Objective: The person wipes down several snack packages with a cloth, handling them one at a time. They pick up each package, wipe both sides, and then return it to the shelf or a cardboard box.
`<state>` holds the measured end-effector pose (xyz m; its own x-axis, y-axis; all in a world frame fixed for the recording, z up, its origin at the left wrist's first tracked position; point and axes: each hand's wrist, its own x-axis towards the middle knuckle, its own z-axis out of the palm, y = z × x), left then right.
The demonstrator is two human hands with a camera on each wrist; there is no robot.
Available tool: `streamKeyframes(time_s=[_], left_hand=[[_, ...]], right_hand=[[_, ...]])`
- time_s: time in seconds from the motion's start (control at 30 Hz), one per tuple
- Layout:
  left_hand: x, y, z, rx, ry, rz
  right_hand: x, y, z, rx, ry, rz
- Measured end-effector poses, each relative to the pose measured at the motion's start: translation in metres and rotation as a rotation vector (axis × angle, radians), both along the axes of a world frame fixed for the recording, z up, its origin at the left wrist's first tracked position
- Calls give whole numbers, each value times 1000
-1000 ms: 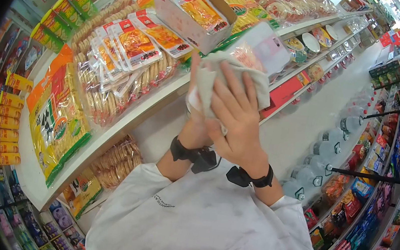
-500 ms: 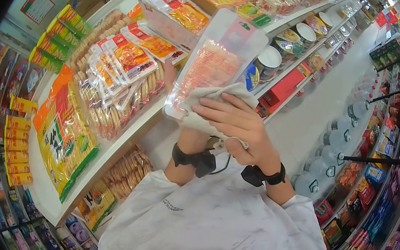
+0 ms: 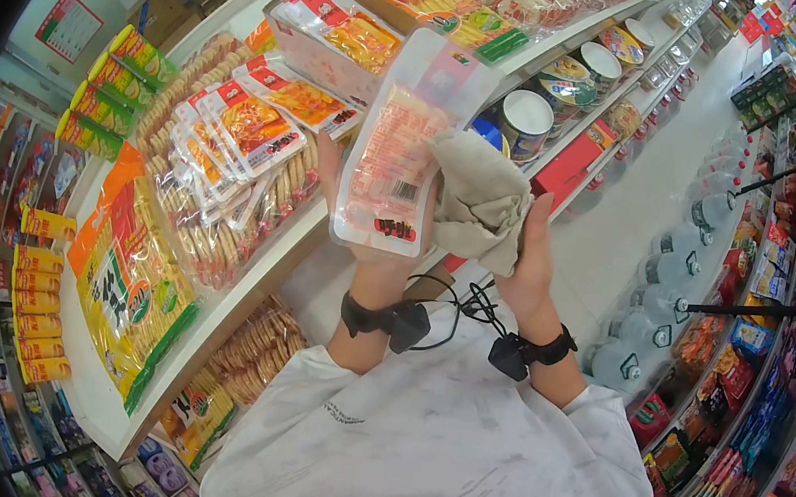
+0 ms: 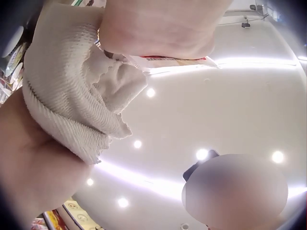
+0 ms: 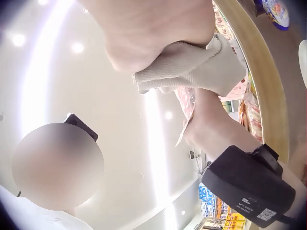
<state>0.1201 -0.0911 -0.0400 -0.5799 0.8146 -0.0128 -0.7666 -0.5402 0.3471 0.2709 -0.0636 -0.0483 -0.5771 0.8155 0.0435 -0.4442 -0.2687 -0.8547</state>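
Note:
In the head view a clear packet with pink contents point(image 3: 391, 162) lies tilted on the left hand point(image 3: 381, 271), whose thumb shows at its left edge. A crumpled grey-white cloth point(image 3: 481, 199) is held by the right hand point(image 3: 531, 271), beside the packet's right edge; its thumb lies along the cloth and its other fingers are hidden behind. The left wrist view shows the ribbed cloth point(image 4: 67, 81) against the right hand point(image 4: 48, 167). In the right wrist view the cloth point(image 5: 192, 69) hangs between both hands, the packet point(image 5: 186, 103) partly behind it.
A white shelf point(image 3: 110, 412) curves along the left, bearing an open box point(image 3: 326, 66), red-and-white packets point(image 3: 251, 129) and a yellow noodle bag point(image 3: 127, 283). Cans point(image 3: 526, 120) stand on a lower shelf. Large water bottles point(image 3: 616, 363) line the aisle floor at right.
The right hand has moved off the packet's lower part to the right with the cloth, turning palm inward. More of the packet shows, including its barcode and lower label.

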Motion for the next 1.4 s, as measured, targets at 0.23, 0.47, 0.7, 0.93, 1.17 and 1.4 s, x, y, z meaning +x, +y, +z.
streamKeyframes(time_s=[0.23,0.47,0.7,0.93,1.17,1.4], left_hand=[[-1,2,0,36,-7,-81],[-9,4,-13,226,-179,-237],[4,14,-25,321,723,-59],[11,17,0,-256,1421,111],[-5,11,-4,-397,1280,401],[-12,-4,-7,-373,1000,-133]], right_hand=[[-2,13,-38,321,-134,-186],[-1,19,-67,467,-237,-242],[-9,-2,2,-291,355,74],[5,11,-15,208,-193,36],[21,28,-12,124,-269,-259],[24,34,-9,160,-435,-225]])
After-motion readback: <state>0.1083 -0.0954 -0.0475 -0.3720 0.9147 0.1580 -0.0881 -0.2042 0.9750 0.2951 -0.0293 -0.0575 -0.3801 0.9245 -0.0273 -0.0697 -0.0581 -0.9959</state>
